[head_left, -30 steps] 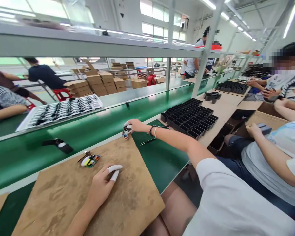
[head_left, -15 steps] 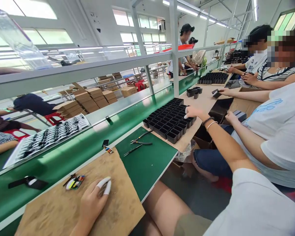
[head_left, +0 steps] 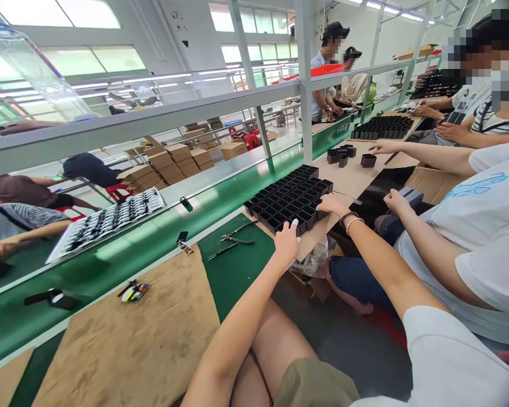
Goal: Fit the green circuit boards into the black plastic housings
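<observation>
A block of black open-topped plastic boxes [head_left: 286, 195] stands in tight rows on brown cardboard. My left hand [head_left: 287, 244], with white finger covers, has its fingers curled over the near corner boxes. At the right side of the block, my right hand [head_left: 331, 204] grips the edge boxes, with bands round its wrist. Parts of the fingers on both hands are hidden. Left of the block, cutting pliers [head_left: 237, 234] and tweezers [head_left: 223, 251] lie on the green tabletop. A small circuit board with coloured parts [head_left: 134, 292] rests on a brown board [head_left: 152, 333].
A green conveyor belt [head_left: 123, 271] runs behind the table, carrying a black device [head_left: 53, 298]. Across it lies a white tray [head_left: 110, 223] of dark parts. A metal post [head_left: 304, 85] rises behind the boxes. A co-worker's hand [head_left: 384, 147] reaches by loose black boxes [head_left: 341, 154].
My left hand has moved from the brown board across to the near corner of the boxes. My right hand has shifted slightly down the block's right side. The co-worker has set down a box.
</observation>
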Action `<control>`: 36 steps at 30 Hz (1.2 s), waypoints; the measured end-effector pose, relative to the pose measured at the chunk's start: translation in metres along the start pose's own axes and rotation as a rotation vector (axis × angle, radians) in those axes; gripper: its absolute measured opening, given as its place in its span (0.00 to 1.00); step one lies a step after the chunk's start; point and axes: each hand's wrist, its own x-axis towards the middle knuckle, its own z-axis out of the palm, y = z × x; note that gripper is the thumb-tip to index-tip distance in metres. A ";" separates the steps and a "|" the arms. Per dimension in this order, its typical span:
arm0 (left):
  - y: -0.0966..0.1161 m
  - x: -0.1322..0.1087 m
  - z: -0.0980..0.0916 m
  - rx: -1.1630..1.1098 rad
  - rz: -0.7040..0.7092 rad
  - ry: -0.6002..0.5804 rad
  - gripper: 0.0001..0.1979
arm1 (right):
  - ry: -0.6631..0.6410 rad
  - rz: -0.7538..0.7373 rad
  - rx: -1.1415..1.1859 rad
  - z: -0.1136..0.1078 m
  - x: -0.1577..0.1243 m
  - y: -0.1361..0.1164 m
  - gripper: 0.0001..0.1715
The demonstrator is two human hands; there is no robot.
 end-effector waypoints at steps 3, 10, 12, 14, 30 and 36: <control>-0.007 -0.013 0.002 0.021 -0.031 0.034 0.25 | 0.032 0.004 0.018 0.009 -0.016 -0.003 0.22; -0.058 -0.086 -0.031 0.068 -0.087 0.147 0.27 | 0.151 -0.042 0.021 0.006 -0.083 -0.060 0.31; -0.087 -0.107 -0.048 0.108 -0.092 0.219 0.26 | 0.236 -0.098 0.052 -0.005 -0.096 -0.098 0.32; -0.125 -0.131 -0.068 0.143 -0.128 0.262 0.24 | 0.303 -0.171 0.107 -0.017 -0.109 -0.148 0.32; -0.371 -0.391 -0.165 0.096 -0.769 0.302 0.26 | -0.058 -1.002 0.073 0.030 -0.219 -0.567 0.28; -0.317 -0.400 -0.117 0.038 -1.076 0.258 0.30 | -0.309 -1.299 -0.054 0.068 -0.210 -0.635 0.19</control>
